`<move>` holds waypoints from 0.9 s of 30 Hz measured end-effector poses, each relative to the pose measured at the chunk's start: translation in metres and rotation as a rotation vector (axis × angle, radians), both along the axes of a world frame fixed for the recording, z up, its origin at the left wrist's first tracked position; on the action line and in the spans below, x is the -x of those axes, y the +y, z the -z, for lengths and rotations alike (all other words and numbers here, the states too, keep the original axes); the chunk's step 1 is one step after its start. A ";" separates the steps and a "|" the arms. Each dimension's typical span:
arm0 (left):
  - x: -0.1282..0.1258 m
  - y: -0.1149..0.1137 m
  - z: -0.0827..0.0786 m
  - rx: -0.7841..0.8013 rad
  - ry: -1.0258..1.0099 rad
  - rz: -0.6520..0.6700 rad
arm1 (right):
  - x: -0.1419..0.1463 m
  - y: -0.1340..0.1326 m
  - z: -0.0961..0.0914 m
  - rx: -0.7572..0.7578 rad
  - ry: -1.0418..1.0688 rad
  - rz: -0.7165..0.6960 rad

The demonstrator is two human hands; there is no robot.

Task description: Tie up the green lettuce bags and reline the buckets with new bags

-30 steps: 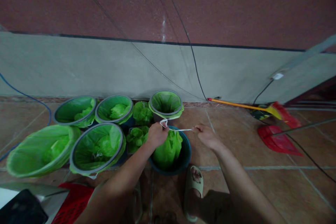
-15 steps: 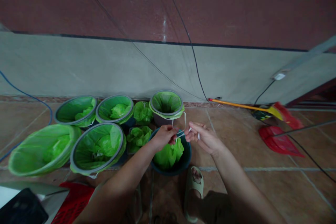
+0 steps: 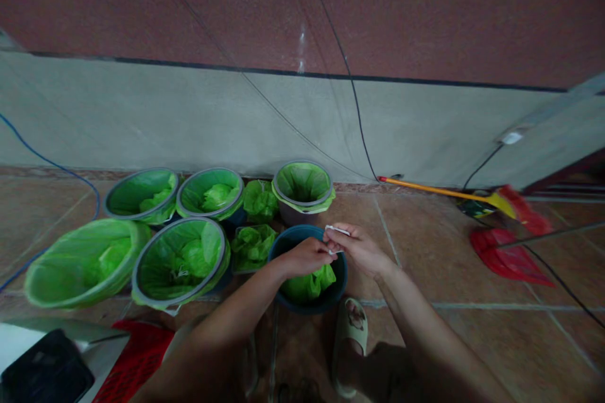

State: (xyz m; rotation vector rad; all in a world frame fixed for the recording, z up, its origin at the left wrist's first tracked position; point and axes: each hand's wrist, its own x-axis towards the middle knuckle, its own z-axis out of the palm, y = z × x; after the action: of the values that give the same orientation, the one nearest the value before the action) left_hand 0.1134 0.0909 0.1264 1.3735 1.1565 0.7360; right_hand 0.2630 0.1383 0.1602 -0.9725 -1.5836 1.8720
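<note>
My left hand (image 3: pixel 306 256) and my right hand (image 3: pixel 355 247) meet above a dark blue bin (image 3: pixel 339 284) on the tiled floor. Both are pinched on the white drawstring (image 3: pixel 336 230) of a green plastic bag (image 3: pixel 309 285) that sits crumpled inside the bin. The string shows as a short white strip over my right fingers. The fingertips of the two hands touch. My foot in a pale sandal (image 3: pixel 348 327) rests just right of the bin.
Several bins lined with green bags stand to the left and behind (image 3: pixel 179 261) (image 3: pixel 302 184) (image 3: pixel 80 264). A broom with a yellow handle (image 3: pixel 439 191) and a red dustpan (image 3: pixel 510 262) lie to the right. Cables run down the wall. A red crate (image 3: pixel 137 359) sits at lower left.
My hands came together from pulling the drawstring apart and moved down towards the bin. The green bag sank lower into the bin.
</note>
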 end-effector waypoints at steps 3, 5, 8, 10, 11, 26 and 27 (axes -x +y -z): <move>-0.001 0.001 0.003 -0.064 0.082 -0.071 | -0.001 0.001 0.006 -0.144 -0.085 0.023; -0.001 0.002 0.003 -0.059 0.103 -0.125 | 0.000 0.001 0.011 -0.251 -0.179 0.029; 0.001 0.003 -0.001 -0.039 0.088 -0.204 | 0.000 0.000 0.016 -0.363 -0.351 0.014; 0.003 0.004 -0.004 0.009 0.072 -0.266 | 0.000 -0.001 0.015 -0.432 -0.469 -0.010; 0.004 0.004 -0.005 0.036 0.061 -0.292 | 0.000 -0.001 0.014 -0.466 -0.522 -0.025; 0.021 0.010 -0.005 -0.212 0.183 -0.331 | -0.012 0.004 0.017 -0.372 -0.601 -0.174; 0.022 0.010 -0.007 -0.260 0.232 -0.302 | -0.013 0.004 0.018 -0.390 -0.611 -0.165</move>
State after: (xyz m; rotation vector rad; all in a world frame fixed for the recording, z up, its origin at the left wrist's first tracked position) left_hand 0.0910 0.1005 0.1336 1.5477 1.5139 0.9881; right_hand 0.2761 0.1427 0.1427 -1.3332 -2.3322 1.3327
